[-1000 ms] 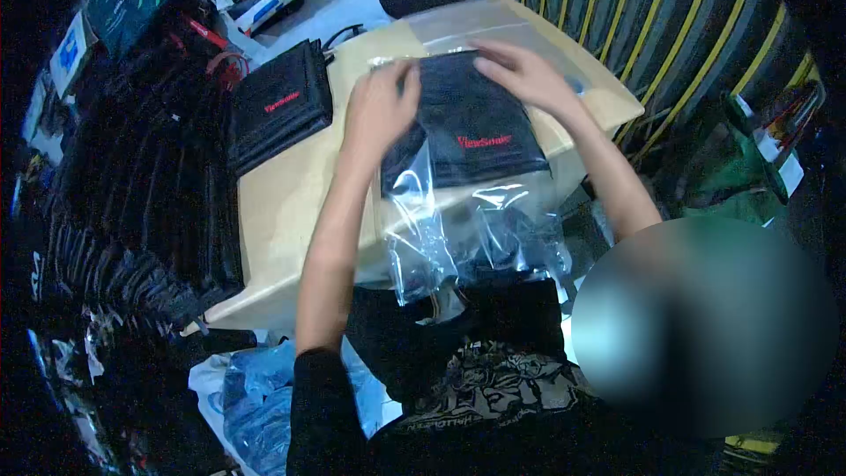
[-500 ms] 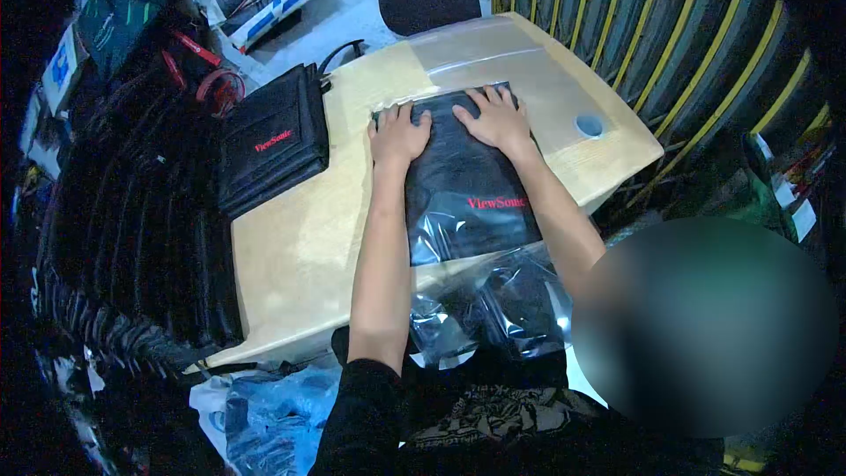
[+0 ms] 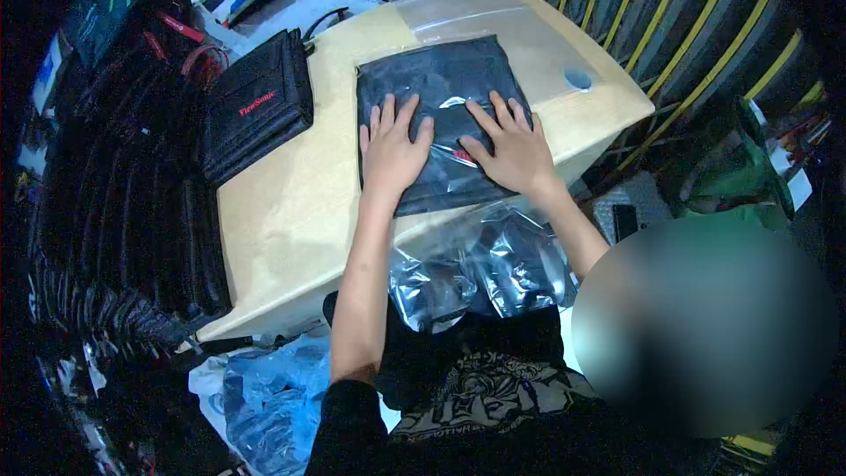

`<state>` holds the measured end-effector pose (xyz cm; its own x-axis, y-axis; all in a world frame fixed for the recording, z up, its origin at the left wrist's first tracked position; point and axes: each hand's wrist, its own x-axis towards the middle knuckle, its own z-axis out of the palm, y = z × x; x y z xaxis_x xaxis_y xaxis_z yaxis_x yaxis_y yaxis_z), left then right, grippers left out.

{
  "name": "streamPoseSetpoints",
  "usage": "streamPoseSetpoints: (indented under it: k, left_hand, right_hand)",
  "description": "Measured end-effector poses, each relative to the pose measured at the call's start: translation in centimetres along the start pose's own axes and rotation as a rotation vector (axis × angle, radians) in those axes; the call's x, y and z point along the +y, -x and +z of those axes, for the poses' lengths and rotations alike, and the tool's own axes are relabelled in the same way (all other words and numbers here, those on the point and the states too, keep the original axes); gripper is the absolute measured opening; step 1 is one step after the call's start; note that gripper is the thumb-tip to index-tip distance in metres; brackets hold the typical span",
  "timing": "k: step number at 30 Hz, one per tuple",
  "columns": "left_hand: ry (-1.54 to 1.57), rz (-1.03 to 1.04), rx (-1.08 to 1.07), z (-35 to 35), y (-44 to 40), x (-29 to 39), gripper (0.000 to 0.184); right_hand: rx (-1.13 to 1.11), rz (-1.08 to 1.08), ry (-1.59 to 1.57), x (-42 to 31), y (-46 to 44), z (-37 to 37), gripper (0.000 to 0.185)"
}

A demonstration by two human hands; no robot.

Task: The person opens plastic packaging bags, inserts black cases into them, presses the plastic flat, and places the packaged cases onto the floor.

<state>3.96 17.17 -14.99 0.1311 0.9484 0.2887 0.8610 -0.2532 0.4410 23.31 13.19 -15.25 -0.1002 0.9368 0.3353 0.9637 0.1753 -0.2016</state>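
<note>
- From where I stand, the biggest thing is the pale table [image 3: 282, 229], and the bagged black case [image 3: 441, 75] lies flat on it by the near edge, right in front of the person.
- Along the left side leans a tall, thick row of black cases [image 3: 115, 203], packed close together.
- The bagged case sits directly under both hands, reaching past the fingertips at the far side and past the palms at the near side. Taken with its wrapper, it runs lengthwise away from the person, the far end leaning a little left; the case alone looks nearly square to me.
- The wrapper's loose clear plastic [image 3: 520, 264] points back toward the person and hangs over the table edge, shiny and crumpled.
- Another black case [image 3: 256, 123] rests to the left, between the row and the hands, well apart from them.
- The left hand [image 3: 394, 154] is palm down on the case's left part, fingers spread and unclenched, grasping nothing.
- The right hand [image 3: 515, 145] presses on the right part the same way, fingers fanned, just touching the surface.
- A small round bluish disc [image 3: 578, 80] shows beyond the right hand.
- Smallest is the red lettering [image 3: 463, 157], partly covered by the right hand.
</note>
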Motion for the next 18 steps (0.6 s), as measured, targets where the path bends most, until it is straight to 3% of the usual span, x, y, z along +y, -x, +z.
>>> streamPoseSetpoints:
  k: [9,11,12,15,18]
  left_hand:
    - [0.023,0.024,0.013,0.6,0.2,-0.7,0.056]
    - [0.144,0.072,0.037,0.2,0.1,-1.4,0.056]
    - [0.228,0.118,0.132,-1.1,0.5,-1.2,0.057]
    - [0.241,0.016,0.334,-5.4,6.1,-0.2,0.054]
    - [0.212,-0.188,0.278,-5.4,12.3,-0.6,0.054]
  right_hand:
    - [0.237,-0.072,-0.033,0.3,0.5,1.2,0.056]
    - [0.247,-0.074,-0.231,1.1,0.3,1.0,0.052]
    - [0.363,-0.069,-0.497,1.3,0.6,0.0,0.046]
    - [0.465,0.221,-0.593,1.2,4.8,-4.2,0.038]
    - [0.254,0.538,-0.602,2.7,8.5,-4.8,0.03]
